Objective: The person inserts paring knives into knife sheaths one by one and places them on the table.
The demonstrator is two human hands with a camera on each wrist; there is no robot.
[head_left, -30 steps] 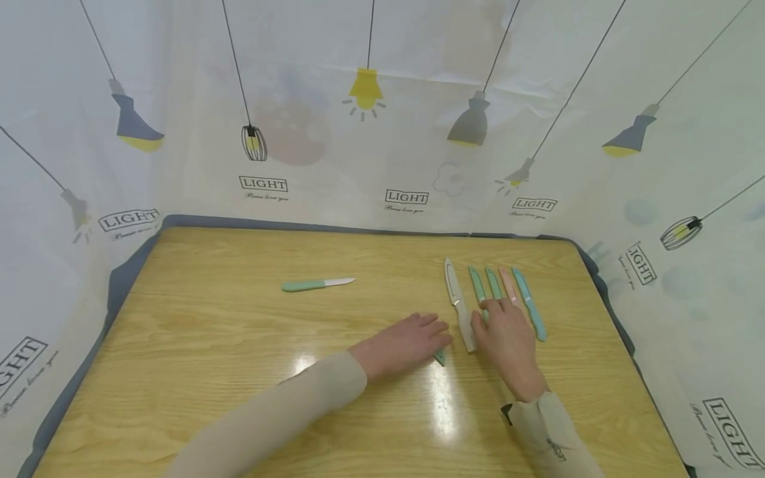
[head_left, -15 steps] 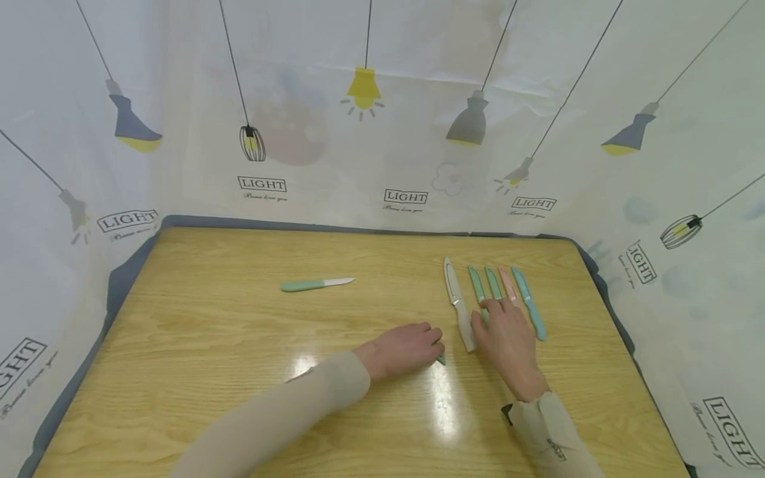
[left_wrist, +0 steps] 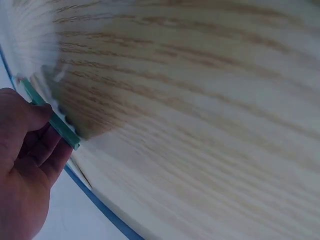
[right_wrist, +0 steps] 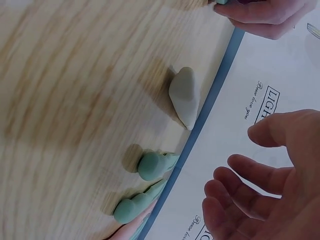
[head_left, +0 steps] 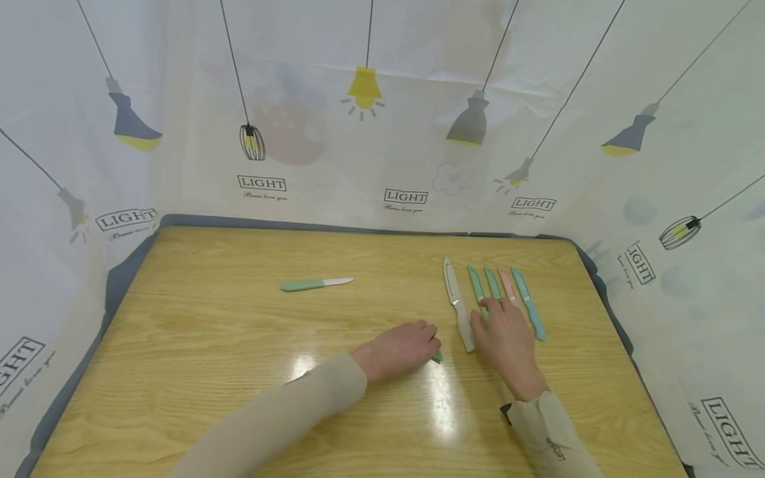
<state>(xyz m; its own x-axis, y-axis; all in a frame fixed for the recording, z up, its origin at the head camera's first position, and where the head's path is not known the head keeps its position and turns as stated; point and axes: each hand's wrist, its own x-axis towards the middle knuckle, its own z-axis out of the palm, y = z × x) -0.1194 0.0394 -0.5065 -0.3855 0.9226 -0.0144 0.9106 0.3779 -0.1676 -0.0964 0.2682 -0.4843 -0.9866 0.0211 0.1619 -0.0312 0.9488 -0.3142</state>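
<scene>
My left hand [head_left: 399, 350] is just above the table, left of the beige knife. In the left wrist view its thumb and fingers pinch a short green strip [left_wrist: 59, 126] that looks like a knife's blade cover; the head view shows only its tip. With fingers relaxed and apart, my right hand [head_left: 508, 342] is over the handles of the green knives [head_left: 477, 282] and the pink knife [head_left: 506, 282], gripping nothing. A large beige knife [head_left: 463, 326] lies to its left, a blue knife [head_left: 529, 307] to its right.
Further left on the wooden table [head_left: 227, 332], a green-handled paring knife [head_left: 303, 285] lies with its pale blade bare, pointing right. A lamp-printed cloth [head_left: 335, 172] rises behind the table and along both sides.
My left hand's fingers, spread over the green strip a second ago, have curled round it, and the hand has drawn slightly left. The right hand stays in place.
</scene>
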